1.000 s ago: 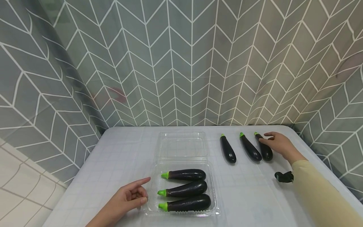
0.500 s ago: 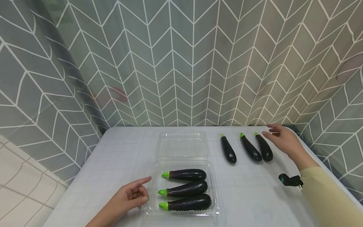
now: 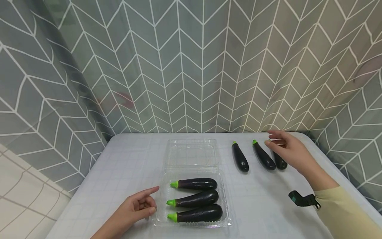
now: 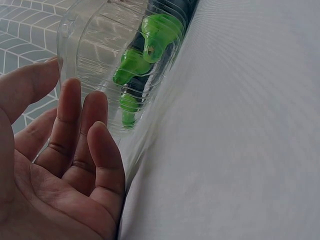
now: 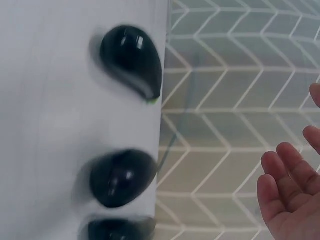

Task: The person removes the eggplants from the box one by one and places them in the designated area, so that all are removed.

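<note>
A clear plastic clamshell container [image 3: 225,202] lies with its lid [image 3: 191,152] folded back, and three eggplants with green stems, such as the middle eggplant [image 3: 197,199], lie side by side in its base. My left hand [image 3: 134,207] is at the container's left edge, fingers loosely bent; in the left wrist view its fingertips are close to the rim [image 4: 61,45]. My right hand [image 3: 287,149] hovers, holding nothing, over the rightmost loose eggplant [image 3: 280,162] and partly hides it. Two more loose eggplants, a middle one [image 3: 264,156] and a left one [image 3: 240,157], lie beside it.
A white cloth covers the table [image 3: 119,166]. Grey chevron-patterned curtains [image 3: 191,66] stand behind and at the sides. A small black device [image 3: 304,199] is strapped at my right wrist, by the yellow sleeve [image 3: 346,212].
My right hand has lifted off the rightmost loose eggplant, moved right and then back left above it. The eggplants and my left hand stay in place.
</note>
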`<state>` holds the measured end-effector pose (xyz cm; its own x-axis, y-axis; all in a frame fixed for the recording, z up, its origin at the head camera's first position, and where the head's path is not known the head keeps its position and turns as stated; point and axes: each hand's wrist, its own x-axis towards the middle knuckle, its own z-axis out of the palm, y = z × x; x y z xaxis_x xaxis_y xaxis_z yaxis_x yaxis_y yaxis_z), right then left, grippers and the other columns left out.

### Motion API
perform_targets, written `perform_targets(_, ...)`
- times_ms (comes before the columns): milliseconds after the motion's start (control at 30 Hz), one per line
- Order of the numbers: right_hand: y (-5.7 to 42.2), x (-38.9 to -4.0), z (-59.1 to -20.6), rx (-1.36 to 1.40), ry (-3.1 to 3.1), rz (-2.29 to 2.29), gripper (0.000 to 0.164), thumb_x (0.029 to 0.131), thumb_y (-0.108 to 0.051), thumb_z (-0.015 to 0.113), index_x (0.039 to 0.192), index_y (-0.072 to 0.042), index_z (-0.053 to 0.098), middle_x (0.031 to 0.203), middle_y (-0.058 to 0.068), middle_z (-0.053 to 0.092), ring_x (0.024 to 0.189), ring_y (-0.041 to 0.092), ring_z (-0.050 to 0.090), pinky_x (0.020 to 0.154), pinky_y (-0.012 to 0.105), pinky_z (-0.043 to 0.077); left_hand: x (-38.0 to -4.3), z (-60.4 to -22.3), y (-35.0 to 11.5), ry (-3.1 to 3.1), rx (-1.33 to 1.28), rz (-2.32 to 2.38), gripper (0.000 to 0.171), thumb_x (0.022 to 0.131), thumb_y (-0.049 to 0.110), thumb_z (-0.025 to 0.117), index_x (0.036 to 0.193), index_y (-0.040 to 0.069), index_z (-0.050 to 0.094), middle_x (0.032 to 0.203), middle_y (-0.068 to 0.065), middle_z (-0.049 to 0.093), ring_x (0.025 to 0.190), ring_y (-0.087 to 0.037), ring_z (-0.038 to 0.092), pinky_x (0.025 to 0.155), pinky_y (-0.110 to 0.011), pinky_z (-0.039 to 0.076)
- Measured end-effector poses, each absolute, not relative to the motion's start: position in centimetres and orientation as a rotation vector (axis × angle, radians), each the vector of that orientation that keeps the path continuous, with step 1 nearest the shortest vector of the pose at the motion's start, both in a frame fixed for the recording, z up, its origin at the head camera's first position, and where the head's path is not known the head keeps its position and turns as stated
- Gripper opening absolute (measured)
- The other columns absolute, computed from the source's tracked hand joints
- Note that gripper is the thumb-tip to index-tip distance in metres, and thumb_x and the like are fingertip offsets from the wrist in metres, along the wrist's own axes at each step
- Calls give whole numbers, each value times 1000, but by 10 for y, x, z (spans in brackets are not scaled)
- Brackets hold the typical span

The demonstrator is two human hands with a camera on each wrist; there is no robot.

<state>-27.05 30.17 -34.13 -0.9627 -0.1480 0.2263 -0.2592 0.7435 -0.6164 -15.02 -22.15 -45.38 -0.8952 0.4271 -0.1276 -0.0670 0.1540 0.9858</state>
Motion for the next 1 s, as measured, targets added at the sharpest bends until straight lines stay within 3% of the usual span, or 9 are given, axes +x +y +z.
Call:
perform_targets(100,292,-265,-339,374,-2786,1042,60,99,-43,59,146,-9,44,134,18,55,118,38,56,90,52,46,-150,-454,-222,2057,344,1796,65,96,16,66,152,3,35,106,-16,61,83,-11,59,72,-28,53)
perform_targets(300,272,-257,-339,453,-2806,1083,58,97,-44,62,144,-13,48,134,11,57,117,30,58,87,27,49,-150,-452,-222,2050,383,1817,64,97,13,65,152,1,35,104,-16,62,82,-12,59,71,-28,53)
perform_targets(400,262,-254,-343,508,-2814,1125,56,97,-43,62,143,-13,49,132,8,57,115,26,58,87,22,47,-150,-452,-221,2048,402,1831,64,96,12,66,151,-1,35,104,-15,63,82,-12,59,71,-28,53)
perform_targets(667,239,-246,-352,648,-2795,1196,54,96,-37,67,140,-11,52,130,7,59,111,22,61,89,32,51,-150,-453,-221,2066,417,1830,63,96,11,65,151,0,36,103,-14,63,82,-12,60,72,-29,53)
perform_targets(1000,217,-236,-357,784,-2770,1300,46,94,-35,70,133,-13,58,121,-2,62,106,18,63,86,33,52,-151,-455,-221,2072,392,1814,64,96,14,66,152,3,36,105,-16,62,83,-11,60,72,-29,53)
